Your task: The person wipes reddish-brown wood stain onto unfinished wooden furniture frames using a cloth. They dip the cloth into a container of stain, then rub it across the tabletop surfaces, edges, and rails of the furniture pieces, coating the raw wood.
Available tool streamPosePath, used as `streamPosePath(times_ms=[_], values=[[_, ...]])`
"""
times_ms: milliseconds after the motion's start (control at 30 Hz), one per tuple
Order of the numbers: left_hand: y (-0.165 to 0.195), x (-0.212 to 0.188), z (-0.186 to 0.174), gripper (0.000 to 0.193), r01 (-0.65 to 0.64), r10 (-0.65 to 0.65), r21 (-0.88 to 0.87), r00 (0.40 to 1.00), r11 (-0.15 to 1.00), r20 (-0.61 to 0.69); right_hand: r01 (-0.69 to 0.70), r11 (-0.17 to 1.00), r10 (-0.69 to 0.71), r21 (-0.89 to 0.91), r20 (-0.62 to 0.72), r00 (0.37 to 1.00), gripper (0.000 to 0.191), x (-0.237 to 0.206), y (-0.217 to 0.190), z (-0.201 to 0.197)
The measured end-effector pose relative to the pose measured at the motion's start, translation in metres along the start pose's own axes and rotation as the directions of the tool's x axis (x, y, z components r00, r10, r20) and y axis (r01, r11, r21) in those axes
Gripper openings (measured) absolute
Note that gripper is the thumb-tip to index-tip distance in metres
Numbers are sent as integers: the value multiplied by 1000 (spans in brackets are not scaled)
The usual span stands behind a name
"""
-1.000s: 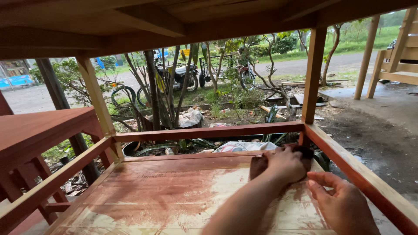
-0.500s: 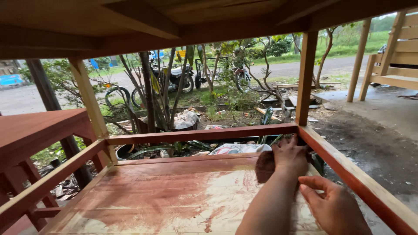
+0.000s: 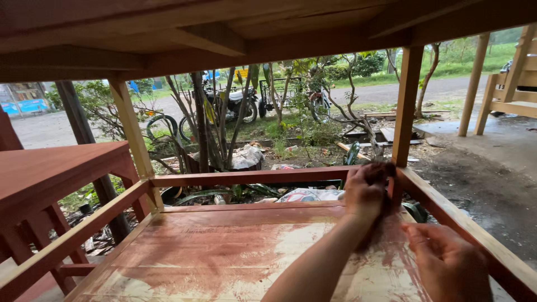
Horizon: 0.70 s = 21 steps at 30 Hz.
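Shelf board below me is stained red only in patches, pale wood remaining; my left hand grips a dark rag at the far-right post; right hand half-open, empty.

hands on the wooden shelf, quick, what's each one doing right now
Left hand: closed on a dark cloth, pressed at the corner post.
Right hand: loosely curled, holding nothing visible.

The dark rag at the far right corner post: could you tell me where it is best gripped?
Keep the grip where the left hand has it: bunch the dark rag from the near side, palm toward the post. It is soft and pressed against the upright, so only its near face is free.
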<state>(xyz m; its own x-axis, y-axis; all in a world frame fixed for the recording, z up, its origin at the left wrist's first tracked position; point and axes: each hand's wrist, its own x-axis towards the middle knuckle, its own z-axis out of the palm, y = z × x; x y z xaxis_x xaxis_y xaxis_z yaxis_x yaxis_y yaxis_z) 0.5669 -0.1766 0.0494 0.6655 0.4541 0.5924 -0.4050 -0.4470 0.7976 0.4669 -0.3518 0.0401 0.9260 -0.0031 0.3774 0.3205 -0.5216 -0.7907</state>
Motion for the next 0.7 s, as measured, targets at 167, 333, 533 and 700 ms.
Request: streamPosePath(times_ms=[167,333,533,700], values=[[40,-22,29,19,-571,559,-3,804,821,203,169,980,-156,109,-114,981,28,-8,-5,-7],[60,9,49,37,-315,84,415,869,854,487,164,951,-115,262,-192,975,29,-18,-6,-6],[57,50,60,30,-173,-19,484,930,858,366,151,973,-114,177,-200,973,26,-18,-5,-10],[52,36,53,30,-200,82,290,924,936,373,417,880,-325,229,-351,878,29,-15,5,-8]])
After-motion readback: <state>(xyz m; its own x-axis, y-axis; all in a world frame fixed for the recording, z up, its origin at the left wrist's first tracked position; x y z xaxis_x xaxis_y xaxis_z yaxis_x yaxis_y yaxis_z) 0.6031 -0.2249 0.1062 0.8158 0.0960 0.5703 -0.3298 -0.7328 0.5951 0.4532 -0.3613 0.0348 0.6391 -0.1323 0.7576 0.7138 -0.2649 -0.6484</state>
